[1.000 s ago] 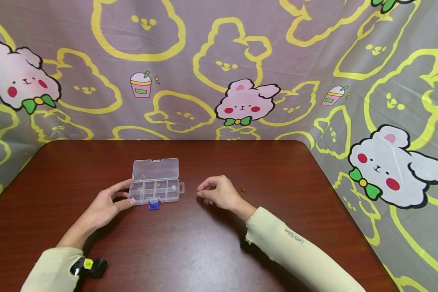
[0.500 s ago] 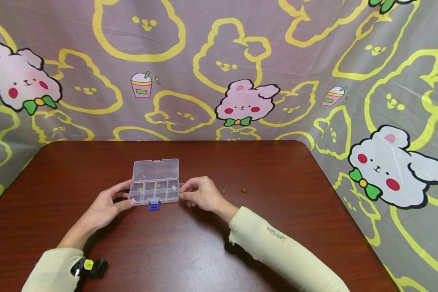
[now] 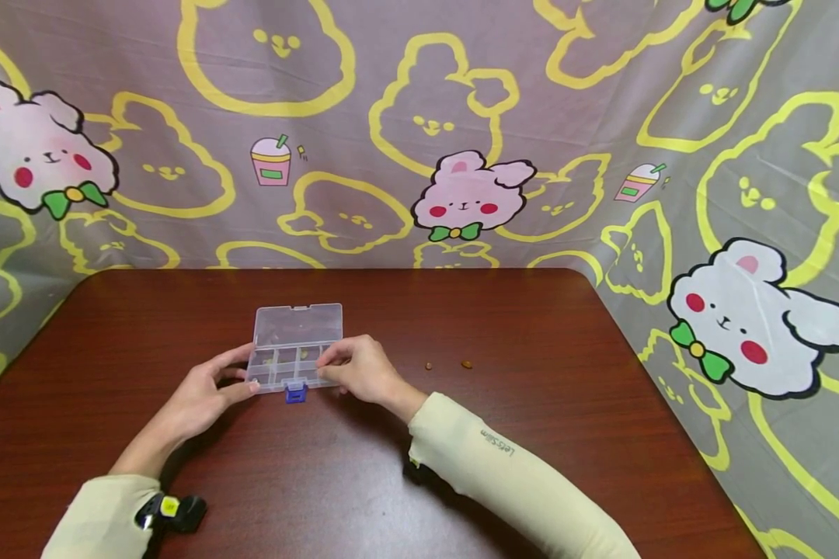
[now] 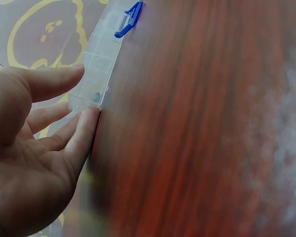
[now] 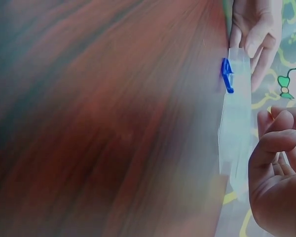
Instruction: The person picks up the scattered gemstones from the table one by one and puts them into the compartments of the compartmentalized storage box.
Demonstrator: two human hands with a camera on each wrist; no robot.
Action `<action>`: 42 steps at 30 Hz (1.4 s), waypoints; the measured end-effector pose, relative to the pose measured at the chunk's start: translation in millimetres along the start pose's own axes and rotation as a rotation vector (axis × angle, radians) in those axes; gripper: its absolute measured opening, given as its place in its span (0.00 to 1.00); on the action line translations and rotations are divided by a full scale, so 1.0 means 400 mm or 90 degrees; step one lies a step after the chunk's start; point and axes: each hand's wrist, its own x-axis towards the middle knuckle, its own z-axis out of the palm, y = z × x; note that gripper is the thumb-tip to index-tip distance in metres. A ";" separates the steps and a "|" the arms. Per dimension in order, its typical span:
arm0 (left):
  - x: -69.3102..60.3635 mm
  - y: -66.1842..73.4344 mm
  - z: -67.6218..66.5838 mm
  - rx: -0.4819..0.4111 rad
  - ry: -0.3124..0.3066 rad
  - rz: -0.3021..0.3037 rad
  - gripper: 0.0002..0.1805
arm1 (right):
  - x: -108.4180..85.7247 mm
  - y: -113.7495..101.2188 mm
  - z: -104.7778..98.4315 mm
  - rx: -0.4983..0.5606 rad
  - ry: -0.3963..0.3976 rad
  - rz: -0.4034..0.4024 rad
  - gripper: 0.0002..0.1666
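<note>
A clear plastic compartment box [image 3: 262, 374] sits on the table, its lid [image 3: 298, 326] raised at the back and a blue latch [image 3: 296, 394] at the front. Small yellowish bits lie in the back compartments. My left hand [image 3: 199, 392] holds the box's left end, thumb at the front corner. Over the right-hand compartments, my right hand [image 3: 365, 371] has thumb and fingertips together. In the right wrist view an orange-brown sliver [image 5: 272, 115] shows between those fingertips; the small piece is mostly hidden. Two brown pieces, a smaller one [image 3: 429, 366] and a larger one [image 3: 466, 364], lie right of that hand.
The dark red-brown wooden table [image 3: 363, 481] has rounded back corners. A patterned curtain [image 3: 391, 116] with cartoon rabbits hangs behind it and along the right side. A black wrist device [image 3: 175, 512] is worn at the left sleeve.
My right hand has moved left from the bare table to above the box's right compartments, uncovering the smaller brown piece. The left hand and box have stayed in place.
</note>
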 end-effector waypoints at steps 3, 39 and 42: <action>0.000 0.000 0.000 0.000 0.000 -0.003 0.39 | 0.007 -0.003 0.011 -0.010 0.000 -0.001 0.02; -0.003 0.004 -0.002 -0.007 -0.003 0.001 0.38 | 0.053 -0.036 0.095 -0.067 0.025 0.020 0.02; -0.003 0.004 -0.003 -0.008 -0.004 -0.001 0.38 | 0.056 -0.036 0.097 -0.074 0.026 0.018 0.02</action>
